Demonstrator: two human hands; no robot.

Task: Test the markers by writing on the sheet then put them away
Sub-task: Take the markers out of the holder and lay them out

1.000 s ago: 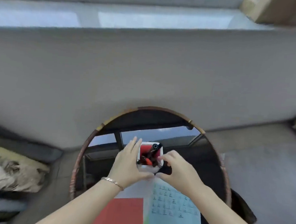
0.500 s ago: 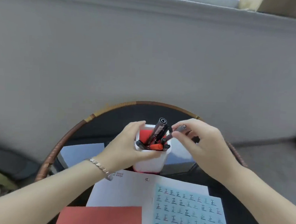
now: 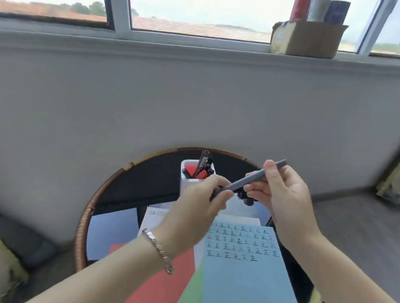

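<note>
A grey marker point(image 3: 251, 180) is held slanted in the air between both hands, above the table. My left hand point(image 3: 198, 208) pinches its lower end and my right hand point(image 3: 286, 195) grips its upper part. Behind them a white pen holder point(image 3: 186, 182) stands with several dark and red markers point(image 3: 202, 165) sticking out. A light blue sheet point(image 3: 244, 277) covered in rows of written characters lies on the table in front of the holder, under my right forearm.
The round glass table has a woven rattan rim point(image 3: 84, 223). Red paper point(image 3: 161, 288), green paper point(image 3: 191, 297) and white paper point(image 3: 153, 216) lie under the blue sheet. A grey wall rises behind, with a cardboard box point(image 3: 306, 38) on the windowsill. Cushions lie at both sides.
My right hand has pulled the grey marker out of the holder and lifted it. My left hand let go of the holder and took the marker's lower end. The view tilted up.
</note>
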